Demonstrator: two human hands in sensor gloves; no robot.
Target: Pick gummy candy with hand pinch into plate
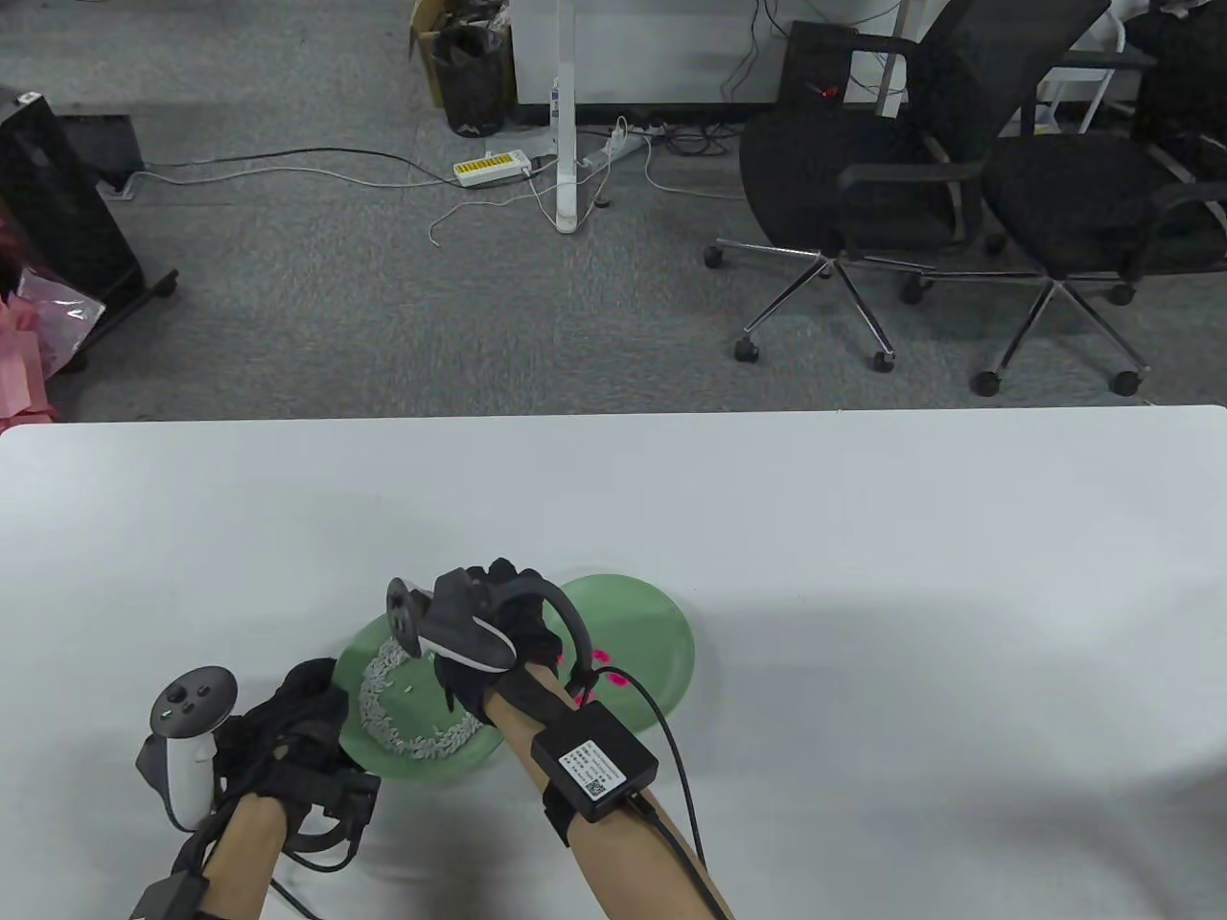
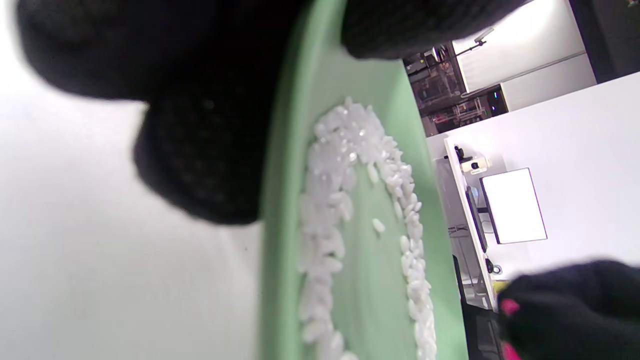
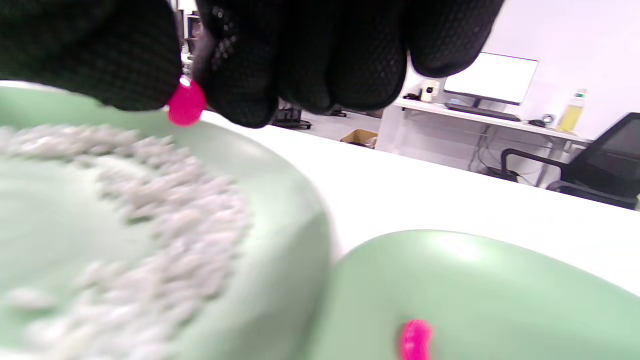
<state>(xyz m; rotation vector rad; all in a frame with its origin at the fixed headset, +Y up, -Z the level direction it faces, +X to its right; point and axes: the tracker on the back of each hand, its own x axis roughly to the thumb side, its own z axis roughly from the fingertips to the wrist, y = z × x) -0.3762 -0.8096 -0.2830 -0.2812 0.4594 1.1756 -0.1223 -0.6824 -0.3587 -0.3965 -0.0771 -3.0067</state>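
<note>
Grey carpet, two office chairs (image 1: 959, 182) and a white table (image 1: 863, 575) surround the work. Pinched in the right hand (image 3: 300, 55), a pink gummy (image 3: 185, 106) hangs over the rice bowl (image 3: 280, 200), beside a plate (image 3: 500, 290). Left hand (image 1: 288, 738) grips the bowl's rim.

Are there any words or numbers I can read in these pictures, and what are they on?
None can be read.
White label on the black box strapped to the right forearm: printed lines and a small code square, too small to read.
Yellow and white power strip on the floor: markings too small to read.
Monitor on the far desk: blank white glare, no text.
</note>
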